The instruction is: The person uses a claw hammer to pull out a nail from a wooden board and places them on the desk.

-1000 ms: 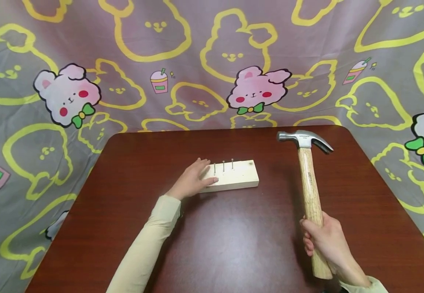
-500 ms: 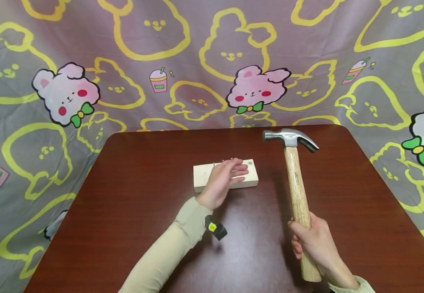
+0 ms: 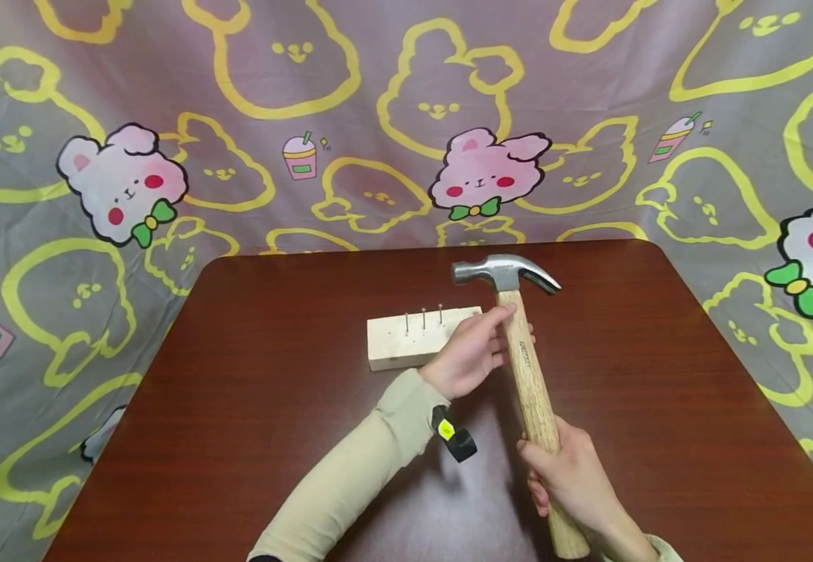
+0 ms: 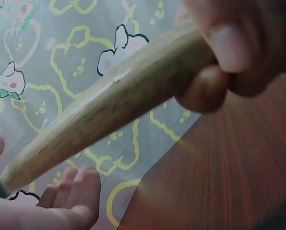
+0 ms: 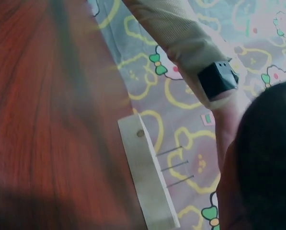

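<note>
The right hand (image 3: 575, 472), fingers curled, grips a hammer (image 3: 528, 375) at three o'clock of a wooden block (image 3: 405, 348); the left hand (image 3: 473, 347), thumb and fingers parted, straddles its handle (image 3: 535, 406), so a slackening grip could drop it

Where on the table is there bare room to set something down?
Bare table lies left of the block and right of the hammer, out to each side edge. Crowded: the middle, where block, left hand, hammer and right hand sit close together.
</note>
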The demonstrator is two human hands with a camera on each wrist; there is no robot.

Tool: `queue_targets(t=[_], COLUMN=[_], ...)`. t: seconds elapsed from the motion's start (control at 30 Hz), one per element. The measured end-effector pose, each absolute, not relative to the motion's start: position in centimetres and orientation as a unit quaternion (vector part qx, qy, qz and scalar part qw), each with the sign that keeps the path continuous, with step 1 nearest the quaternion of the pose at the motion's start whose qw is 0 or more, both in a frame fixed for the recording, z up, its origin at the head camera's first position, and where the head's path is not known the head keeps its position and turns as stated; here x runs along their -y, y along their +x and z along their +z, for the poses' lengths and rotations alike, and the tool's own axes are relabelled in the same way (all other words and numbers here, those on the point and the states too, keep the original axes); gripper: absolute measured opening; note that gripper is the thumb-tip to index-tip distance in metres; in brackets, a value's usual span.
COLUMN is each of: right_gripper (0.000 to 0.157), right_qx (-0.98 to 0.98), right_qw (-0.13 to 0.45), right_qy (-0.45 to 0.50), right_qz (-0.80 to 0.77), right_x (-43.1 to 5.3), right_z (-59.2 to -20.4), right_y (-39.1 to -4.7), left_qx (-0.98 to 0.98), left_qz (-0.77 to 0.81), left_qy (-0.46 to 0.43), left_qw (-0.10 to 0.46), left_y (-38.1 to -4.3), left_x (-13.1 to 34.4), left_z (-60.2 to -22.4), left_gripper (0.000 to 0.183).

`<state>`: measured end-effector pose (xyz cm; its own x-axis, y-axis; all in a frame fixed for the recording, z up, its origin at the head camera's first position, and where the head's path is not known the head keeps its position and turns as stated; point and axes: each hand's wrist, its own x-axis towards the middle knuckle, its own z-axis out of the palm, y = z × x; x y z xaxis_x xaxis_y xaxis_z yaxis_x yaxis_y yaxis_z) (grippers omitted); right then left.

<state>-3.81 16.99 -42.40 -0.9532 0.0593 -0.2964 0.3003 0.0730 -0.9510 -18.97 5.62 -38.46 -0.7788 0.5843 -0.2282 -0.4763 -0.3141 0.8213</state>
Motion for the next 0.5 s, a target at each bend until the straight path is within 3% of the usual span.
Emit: queue_targets(t=[0.5], right_gripper=[0.02], right_qx=[-0.728], right_qw=[0.13], right_qy=[0.069], right_qz=[-0.67], right_x=[-15.7], right_z=[-43.0], right_y=[-3.8], left_qx=[-0.446], left_qz=[0.841], left_qy=[0.021], left_qw=[0.305], left_y=[-19.0], left_x=[-5.2], left_z=[-38.8], left_gripper=[0.011])
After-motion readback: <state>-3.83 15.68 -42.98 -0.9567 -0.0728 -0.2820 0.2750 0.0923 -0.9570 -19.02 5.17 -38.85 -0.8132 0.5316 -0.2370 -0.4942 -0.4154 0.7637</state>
